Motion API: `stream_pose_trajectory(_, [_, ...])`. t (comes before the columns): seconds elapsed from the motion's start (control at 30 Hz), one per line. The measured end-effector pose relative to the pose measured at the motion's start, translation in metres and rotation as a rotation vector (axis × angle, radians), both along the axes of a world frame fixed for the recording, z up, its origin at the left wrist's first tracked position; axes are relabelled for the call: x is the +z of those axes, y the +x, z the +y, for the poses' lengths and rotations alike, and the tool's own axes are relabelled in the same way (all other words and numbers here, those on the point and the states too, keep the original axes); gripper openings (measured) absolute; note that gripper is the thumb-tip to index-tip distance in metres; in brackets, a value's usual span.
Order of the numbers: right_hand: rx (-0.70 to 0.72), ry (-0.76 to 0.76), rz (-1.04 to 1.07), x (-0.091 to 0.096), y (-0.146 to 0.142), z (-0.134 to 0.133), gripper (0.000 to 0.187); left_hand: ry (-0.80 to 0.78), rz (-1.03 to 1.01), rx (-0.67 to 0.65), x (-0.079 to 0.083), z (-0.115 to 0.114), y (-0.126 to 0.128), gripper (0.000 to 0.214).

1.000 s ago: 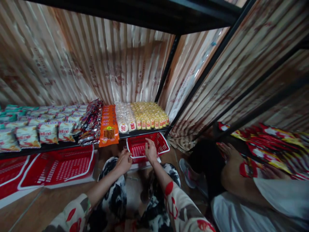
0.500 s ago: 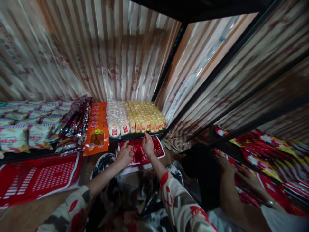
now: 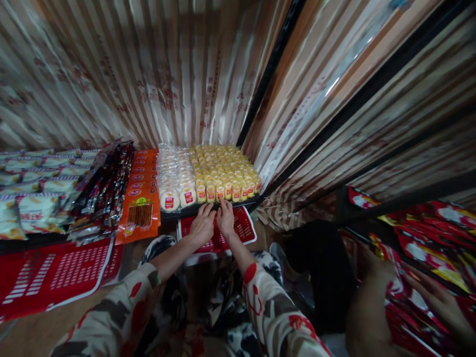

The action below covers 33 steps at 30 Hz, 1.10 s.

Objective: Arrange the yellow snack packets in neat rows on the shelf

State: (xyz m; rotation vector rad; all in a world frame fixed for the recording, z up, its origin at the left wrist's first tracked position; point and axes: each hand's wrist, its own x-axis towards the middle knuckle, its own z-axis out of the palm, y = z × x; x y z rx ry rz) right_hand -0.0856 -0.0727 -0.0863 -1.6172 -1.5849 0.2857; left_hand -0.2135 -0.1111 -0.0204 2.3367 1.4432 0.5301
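Small yellow snack packs (image 3: 225, 173) with red-and-white labels stand in tight rows on the low black shelf (image 3: 177, 214). At the shelf's front edge my left hand (image 3: 203, 227) reaches forward, its fingers extended to the foot of the front row. Close beside it, my right hand (image 3: 225, 218) has its fingertips at the bottom of a front yellow pack. Neither hand visibly holds anything. Whether the fingertips press the packs or only the shelf lip, I cannot tell. Below both hands lies a red plastic basket (image 3: 243, 227) with a white rim, partly covered by them.
Left of the yellow packs are clear-wrapped round white snacks (image 3: 170, 198), an orange bag (image 3: 138, 213), dark shiny packets (image 3: 102, 198) and white bags (image 3: 37, 210). Another red basket (image 3: 55, 272) is at lower left. At right, another person's hands (image 3: 439, 302) are among red packets.
My hands have moved closer together and forward to the shelf edge. The view has shifted slightly. The other person's hands have moved among the red packets.
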Motion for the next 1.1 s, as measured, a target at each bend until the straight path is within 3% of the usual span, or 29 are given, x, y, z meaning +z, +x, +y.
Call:
stream_pose_trajectory(0.27, [0.03, 0.025, 0.067, 0.002, 0.002, 0.002, 0.047, 0.035, 0.066, -0.05, 0.003, 0.031, 0.023, 0.05])
stream_pose_trajectory(0.5, [0.096, 0.044, 0.089, 0.006, 0.007, -0.002, 0.05, 0.048, 0.15, -0.066, -0.009, 0.044, 0.024, 0.053])
stream_pose_trajectory(0.73, [-0.281, 0.161, 0.016, 0.018, 0.029, -0.004, 0.045, 0.12, 0.186, -0.087, -0.02, 0.039, 0.023, 0.052])
stream_pose_trajectory(0.97, [-0.362, 0.139, 0.082, 0.011, 0.065, 0.025, 0.058, 0.372, 0.211, -0.257, -0.024, 0.046, 0.026, 0.048])
stream_pose_trajectory(1.1, [-0.39, 0.127, 0.079, 0.003, 0.077, 0.042, 0.063, 0.42, 0.249, -0.356, -0.025, 0.053, 0.035, 0.045])
